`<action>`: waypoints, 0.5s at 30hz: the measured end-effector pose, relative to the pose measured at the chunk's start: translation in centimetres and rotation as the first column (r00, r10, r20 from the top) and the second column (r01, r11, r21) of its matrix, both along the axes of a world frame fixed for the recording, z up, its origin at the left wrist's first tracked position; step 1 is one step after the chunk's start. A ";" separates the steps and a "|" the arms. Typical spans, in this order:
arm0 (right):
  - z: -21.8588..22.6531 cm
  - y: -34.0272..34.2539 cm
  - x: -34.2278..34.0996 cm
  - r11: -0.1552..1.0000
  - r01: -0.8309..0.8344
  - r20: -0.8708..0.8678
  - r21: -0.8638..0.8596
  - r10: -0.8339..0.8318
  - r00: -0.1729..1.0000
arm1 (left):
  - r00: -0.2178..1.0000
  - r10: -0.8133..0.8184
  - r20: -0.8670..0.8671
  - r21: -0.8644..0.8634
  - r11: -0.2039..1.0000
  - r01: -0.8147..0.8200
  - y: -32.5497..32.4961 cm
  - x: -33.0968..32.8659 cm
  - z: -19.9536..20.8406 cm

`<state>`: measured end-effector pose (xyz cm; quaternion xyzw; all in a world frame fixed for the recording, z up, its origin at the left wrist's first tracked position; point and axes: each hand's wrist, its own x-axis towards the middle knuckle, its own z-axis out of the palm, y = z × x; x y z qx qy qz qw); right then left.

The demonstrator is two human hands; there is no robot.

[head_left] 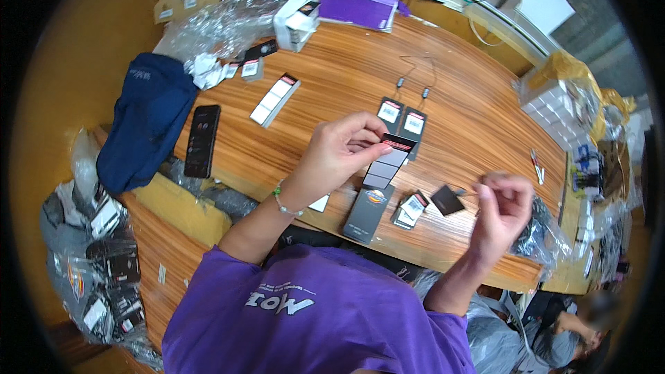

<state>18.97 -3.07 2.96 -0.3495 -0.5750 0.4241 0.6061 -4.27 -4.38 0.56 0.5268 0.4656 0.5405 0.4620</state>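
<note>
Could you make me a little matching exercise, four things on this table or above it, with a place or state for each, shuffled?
Things:
1. Left hand
2. Black phone
3. Purple case
4. Pair of dark tags

Places and states:
A. Has cords stretching away from the person
B. Lies just right of the navy cloth item
C. Pinches a tall card with a black top
D. Lies near the far edge of the table

Right pairs: 1-C, 2-B, 3-D, 4-A
</note>
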 end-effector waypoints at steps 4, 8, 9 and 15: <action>-0.4 0.3 -2.4 0.996 -0.052 0.173 -0.068 0.064 0.983 | 0.998 0.014 -0.062 0.104 0.995 -0.007 1.5 3.1 0.6; -0.8 0.6 -3.2 1.000 0.020 0.273 0.015 -0.023 0.962 | 0.991 -0.005 -0.137 0.193 0.981 0.032 1.4 4.6 1.2; -0.7 0.7 -3.2 0.999 0.036 0.263 0.015 -0.038 0.964 | 0.989 -0.020 -0.147 0.189 0.981 0.048 1.4 4.8 1.5; -0.5 0.5 -3.0 0.999 0.043 0.203 0.000 -0.042 0.978 | 0.973 -0.015 -0.231 0.277 0.958 0.080 1.3 4.9 1.6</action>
